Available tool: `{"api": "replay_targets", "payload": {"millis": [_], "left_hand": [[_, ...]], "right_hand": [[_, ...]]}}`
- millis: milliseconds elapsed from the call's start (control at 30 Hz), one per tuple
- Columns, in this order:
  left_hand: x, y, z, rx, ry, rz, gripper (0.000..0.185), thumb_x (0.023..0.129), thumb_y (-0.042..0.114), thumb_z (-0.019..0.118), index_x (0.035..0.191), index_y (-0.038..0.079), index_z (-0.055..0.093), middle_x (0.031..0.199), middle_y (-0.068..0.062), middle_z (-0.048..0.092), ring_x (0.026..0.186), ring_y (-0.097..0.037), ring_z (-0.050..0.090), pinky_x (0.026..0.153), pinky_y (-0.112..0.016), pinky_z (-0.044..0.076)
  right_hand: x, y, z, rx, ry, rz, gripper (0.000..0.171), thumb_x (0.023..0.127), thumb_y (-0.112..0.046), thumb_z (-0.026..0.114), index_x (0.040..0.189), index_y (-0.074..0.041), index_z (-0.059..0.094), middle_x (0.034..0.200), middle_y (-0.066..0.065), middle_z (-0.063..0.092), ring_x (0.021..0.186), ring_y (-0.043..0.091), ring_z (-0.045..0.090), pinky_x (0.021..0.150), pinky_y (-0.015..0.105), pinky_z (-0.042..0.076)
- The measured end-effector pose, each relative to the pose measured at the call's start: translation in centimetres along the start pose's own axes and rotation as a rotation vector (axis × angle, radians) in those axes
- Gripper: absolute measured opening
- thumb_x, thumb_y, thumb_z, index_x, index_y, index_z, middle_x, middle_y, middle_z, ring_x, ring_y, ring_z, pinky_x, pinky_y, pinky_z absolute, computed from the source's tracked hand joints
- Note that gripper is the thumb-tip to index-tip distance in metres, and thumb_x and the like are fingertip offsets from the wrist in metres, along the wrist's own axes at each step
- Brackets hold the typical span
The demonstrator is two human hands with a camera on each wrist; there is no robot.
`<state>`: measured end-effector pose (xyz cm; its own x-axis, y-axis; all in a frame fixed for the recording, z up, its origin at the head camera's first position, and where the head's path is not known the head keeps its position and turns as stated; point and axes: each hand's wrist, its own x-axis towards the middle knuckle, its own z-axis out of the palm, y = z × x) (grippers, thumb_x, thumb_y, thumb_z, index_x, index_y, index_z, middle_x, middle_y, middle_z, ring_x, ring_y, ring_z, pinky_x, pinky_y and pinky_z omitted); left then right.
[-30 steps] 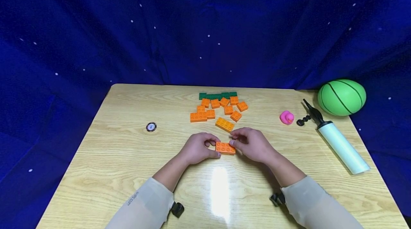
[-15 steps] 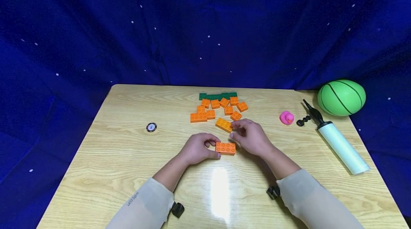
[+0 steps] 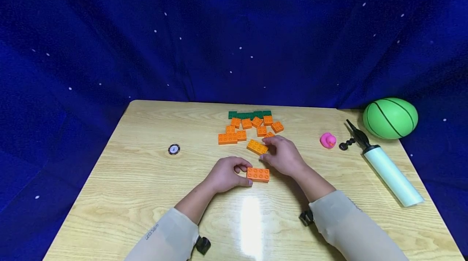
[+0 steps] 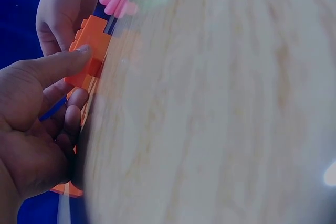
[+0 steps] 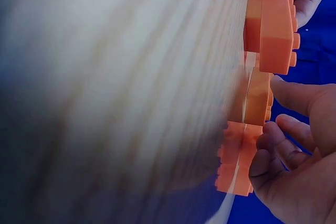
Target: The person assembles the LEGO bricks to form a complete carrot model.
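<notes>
Thumb and fingers of my left hand (image 3: 226, 175) grip the left end of a long orange building brick (image 3: 258, 175) above the table. In the right wrist view this orange brick (image 5: 276, 30) sits on a narrower orange piece (image 5: 253, 22) and overhangs it. Farther back, my right hand (image 3: 284, 156) has its thumb and a finger around the right end of a yellow-orange building brick (image 3: 257, 147), which lies slanted on the table. The right wrist view shows the thumb against this brick (image 5: 258, 98); the other fingers are partly curled.
Several orange bricks (image 3: 228, 138) lie behind the hands, before a row of green bricks (image 3: 245, 115). A poker chip (image 3: 174, 149) lies left. On the right are a pink rubber duck (image 3: 328, 140), a small black piece (image 3: 346, 144), a hand pump (image 3: 393, 175) and a green ball (image 3: 390, 118).
My right hand has left the orange brick and moved back to the yellow-orange one, closing on its right end. The left hand keeps its hold. The head view has tilted up slightly.
</notes>
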<state>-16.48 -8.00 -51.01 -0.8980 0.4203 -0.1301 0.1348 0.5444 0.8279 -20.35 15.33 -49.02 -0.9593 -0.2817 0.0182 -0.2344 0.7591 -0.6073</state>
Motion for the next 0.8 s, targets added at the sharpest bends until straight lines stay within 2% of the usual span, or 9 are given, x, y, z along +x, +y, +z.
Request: {"api": "replay_targets", "payload": {"millis": [433, 800], "left_hand": [[0.08, -0.16, 0.12, 0.01, 0.003, 0.0, 0.041, 0.077, 0.028, 0.094, 0.114, 0.02, 0.077, 0.097, 0.008, 0.067, 0.087, -0.013, 0.058, 0.079, -0.03, 0.049], [0.0, -0.16, 0.1, 0.003, 0.006, 0.005, 0.04, 0.078, 0.028, 0.093, 0.113, 0.02, 0.077, 0.097, 0.007, 0.067, 0.087, -0.012, 0.058, 0.079, -0.03, 0.05]], "right_hand": [[0.98, -0.22, 0.38, -0.037, -0.053, 0.03, 0.05, 0.09, -0.023, 0.083, 0.134, -0.004, 0.068, 0.135, 0.014, 0.066, 0.125, 0.034, 0.06, 0.107, 0.05, 0.047], [0.98, -0.27, 0.25, -0.038, -0.064, 0.038, 0.045, 0.09, -0.022, 0.082, 0.13, -0.004, 0.071, 0.13, 0.015, 0.069, 0.119, 0.032, 0.064, 0.103, 0.049, 0.05]]}}
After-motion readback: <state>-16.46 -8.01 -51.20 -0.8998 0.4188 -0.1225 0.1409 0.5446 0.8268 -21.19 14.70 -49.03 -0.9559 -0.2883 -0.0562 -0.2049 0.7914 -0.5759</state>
